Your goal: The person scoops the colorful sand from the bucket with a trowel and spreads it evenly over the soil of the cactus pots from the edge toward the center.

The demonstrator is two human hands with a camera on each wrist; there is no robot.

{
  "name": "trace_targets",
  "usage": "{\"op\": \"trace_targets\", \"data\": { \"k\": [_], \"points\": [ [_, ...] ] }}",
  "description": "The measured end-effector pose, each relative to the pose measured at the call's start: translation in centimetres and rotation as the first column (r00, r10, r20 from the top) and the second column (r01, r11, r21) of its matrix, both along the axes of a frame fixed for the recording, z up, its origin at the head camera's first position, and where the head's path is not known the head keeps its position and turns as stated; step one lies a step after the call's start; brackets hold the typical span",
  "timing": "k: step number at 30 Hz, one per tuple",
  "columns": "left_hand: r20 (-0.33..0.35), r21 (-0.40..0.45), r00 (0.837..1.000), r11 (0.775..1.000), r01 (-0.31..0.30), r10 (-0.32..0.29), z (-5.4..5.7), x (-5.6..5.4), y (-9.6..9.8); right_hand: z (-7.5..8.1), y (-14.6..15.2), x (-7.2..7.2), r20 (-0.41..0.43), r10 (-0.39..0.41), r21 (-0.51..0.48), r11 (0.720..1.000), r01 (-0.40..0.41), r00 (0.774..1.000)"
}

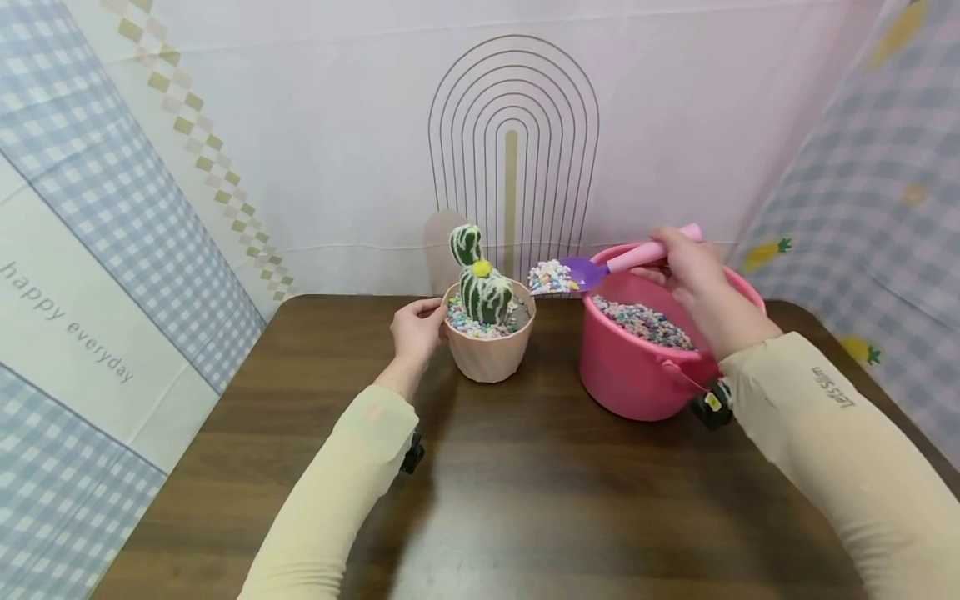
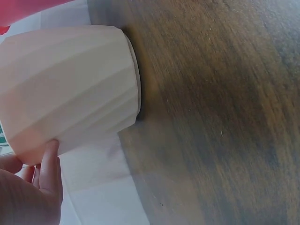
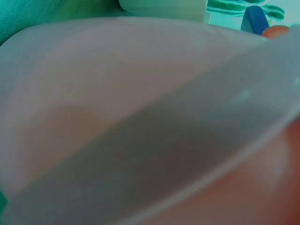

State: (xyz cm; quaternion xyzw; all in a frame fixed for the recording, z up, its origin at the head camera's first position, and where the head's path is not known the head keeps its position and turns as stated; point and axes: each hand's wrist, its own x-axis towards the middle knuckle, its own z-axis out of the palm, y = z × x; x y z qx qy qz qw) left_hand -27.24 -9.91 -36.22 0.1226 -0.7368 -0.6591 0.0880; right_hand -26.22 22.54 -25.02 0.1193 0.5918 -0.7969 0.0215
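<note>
My left hand (image 1: 418,332) holds the rim of a beige flower pot (image 1: 489,360) at its left side; in the left wrist view, fingers (image 2: 49,173) lie against the ribbed wall. A green toy cactus (image 1: 487,293) with white strands and a yellow flower stands in the pot among pastel pebbles (image 1: 480,327); a grey patch shows at the right. My right hand (image 1: 686,271) grips the pink handle of a toy shovel (image 1: 587,272) over a pink bucket (image 1: 630,375). Pebbles (image 1: 551,277) fill the shovel's purple blade, just right of the pot's rim.
More pebbles (image 1: 648,323) lie inside the bucket, whose handle (image 1: 686,377) hangs down in front. Pot and bucket stand on a dark wooden table (image 1: 510,500). Behind them hangs a printed cloth (image 1: 337,150). The bucket wall (image 3: 140,70) fills most of the right wrist view.
</note>
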Motion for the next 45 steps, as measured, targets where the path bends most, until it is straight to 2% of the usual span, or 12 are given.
{"op": "trace_targets", "data": {
  "k": [3,6,8,13,21,24,29,33,41,45],
  "points": [
    [0.000,-0.010,1.000,1.000,0.005,-0.005,0.0,-0.1,0.1,0.1,-0.6,-0.1,-0.010,-0.011,0.051,0.999,0.012,1.000],
    [-0.002,-0.004,1.000,1.000,0.011,-0.011,0.1,0.0,0.3,0.1,-1.2,-0.2,0.008,-0.094,0.056,0.994,0.093,0.996],
    [-0.003,0.000,1.000,1.000,0.013,-0.013,0.2,0.1,0.4,0.1,-1.6,-0.3,0.009,-0.121,0.079,0.990,0.120,0.993],
    [0.001,-0.006,1.000,1.000,0.017,-0.017,0.3,0.2,0.6,0.0,-1.8,-0.4,-0.002,-0.126,0.134,0.983,0.125,0.992],
    [0.026,-0.011,1.000,1.000,0.012,-0.011,0.3,0.6,1.0,-0.2,-1.7,-0.6,-0.012,-0.159,0.093,0.983,0.159,0.987],
    [0.018,-0.027,1.000,1.000,0.007,-0.006,0.4,1.0,1.2,-0.3,-1.8,-0.6,-0.020,-0.162,0.123,0.979,0.163,0.987],
    [-0.023,-0.102,1.000,0.995,0.010,-0.013,0.3,2.0,1.7,-0.3,-2.0,-0.6,-0.019,-0.157,0.173,0.972,0.158,0.987],
    [-0.039,-0.100,0.999,0.995,0.011,-0.015,0.1,2.3,1.7,-0.4,-2.1,-0.5,-0.022,-0.149,0.190,0.970,0.150,0.989],
    [-0.027,-0.054,0.999,0.998,-0.022,0.021,0.3,1.3,0.7,-0.4,-2.1,-0.6,-0.018,-0.134,0.203,0.970,0.135,0.991],
    [-0.027,-0.059,0.999,0.998,-0.032,0.030,0.3,0.8,0.3,-0.3,-2.3,-0.7,-0.050,-0.132,0.232,0.963,0.140,0.990]
  ]
}}
